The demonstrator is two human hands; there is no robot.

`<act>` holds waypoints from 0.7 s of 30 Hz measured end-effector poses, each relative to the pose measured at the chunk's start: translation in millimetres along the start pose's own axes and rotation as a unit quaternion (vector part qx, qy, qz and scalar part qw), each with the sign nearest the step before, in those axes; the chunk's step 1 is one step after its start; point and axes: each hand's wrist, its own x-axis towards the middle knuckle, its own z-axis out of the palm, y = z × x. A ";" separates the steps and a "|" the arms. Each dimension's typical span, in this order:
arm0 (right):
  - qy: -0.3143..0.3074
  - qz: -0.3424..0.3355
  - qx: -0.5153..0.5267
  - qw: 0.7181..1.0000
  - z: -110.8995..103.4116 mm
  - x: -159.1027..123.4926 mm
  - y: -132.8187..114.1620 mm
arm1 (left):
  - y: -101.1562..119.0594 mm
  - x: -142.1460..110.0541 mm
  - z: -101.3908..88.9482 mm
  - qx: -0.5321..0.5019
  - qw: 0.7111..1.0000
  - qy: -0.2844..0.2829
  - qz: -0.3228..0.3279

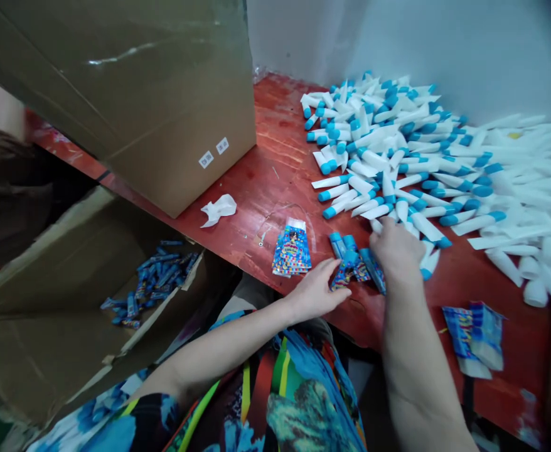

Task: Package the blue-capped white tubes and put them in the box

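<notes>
While left hand (315, 290) splays | right hand (396, 251) curls over tubes (337, 245) | red workbench (275, 163) | white wall (398, 44)

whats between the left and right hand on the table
In the head view, the left hand and right hand have blue tubes and a crumpled printed packet between them, on the red table.

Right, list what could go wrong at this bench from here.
The right hand sits at the edge of the heap of blue-capped white tubes, so it might knock loose tubes among the printed blue packets beside it. Those packets lie near the front edge of the red wooden bench, close to the left hand, and could get swept off. The open cardboard carton beside the bench could catch dropped items unnoticed.
</notes>
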 end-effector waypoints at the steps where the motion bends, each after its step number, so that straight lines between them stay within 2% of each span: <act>1: 0.017 0.010 0.025 1.000 -1.4 -2.2 6.1 | -0.4 2.2 -8.8 0.050 0.998 0.008 0.034; 3: 0.057 0.023 0.109 0.992 -2.6 -9.0 16.9 | -0.1 8.7 -32.6 0.183 0.978 0.076 0.071; 5: 0.076 0.000 0.228 0.971 -1.6 -18.6 20.5 | 1.8 17.8 -58.6 0.275 0.946 0.171 0.032; 7: 0.069 -0.062 0.306 0.947 0.5 -30.3 11.6 | 4.3 27.2 -79.0 0.314 0.929 0.196 -0.021; 8: 0.059 -0.093 0.305 0.946 1.6 -36.6 2.4 | 5.2 31.4 -85.7 0.322 0.926 0.191 -0.043; 9: 0.047 -0.122 0.273 0.953 2.5 -43.3 -9.5 | 5.5 34.8 -89.8 0.326 0.926 0.183 -0.060; 12: 0.022 -0.152 0.075 0.985 6.0 -63.3 -50.4 | 3.3 40.3 -91.8 0.324 0.928 0.168 -0.077; 15: 0.008 -0.218 -0.045 0.975 15.3 -80.5 -79.3 | -1.0 40.6 -89.2 0.306 0.933 0.173 -0.073; 18: 0.032 -0.262 -0.078 0.961 30.4 -90.0 -87.1 | -2.1 39.6 -88.5 0.324 0.926 0.181 -0.069; 21: 0.064 -0.266 -0.079 0.959 44.2 -90.5 -81.4 | 0.6 39.4 -89.1 0.366 0.912 0.167 -0.082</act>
